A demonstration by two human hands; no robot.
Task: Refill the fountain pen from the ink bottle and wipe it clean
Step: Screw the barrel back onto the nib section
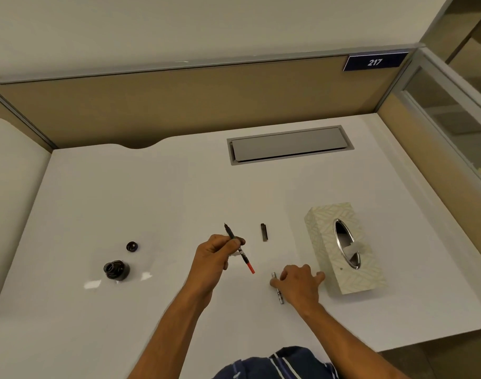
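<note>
Pen (238,248) (red-ended) uncapped, nib up

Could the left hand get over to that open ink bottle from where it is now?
Probably yes. The left hand holds the pen section with its nib pointing away, and the ink bottle stands uncapped off to its left. Only bare desk lies between them; the bottle cap sits behind that path.

Grey cable hatch (288,145), "217" plate (374,62)

pen (238,247): nib pointing up-left, red converter end showing, tilting | ink bottle (116,270): sitting open, far left | lid (132,246): lying just behind bottle
</note>
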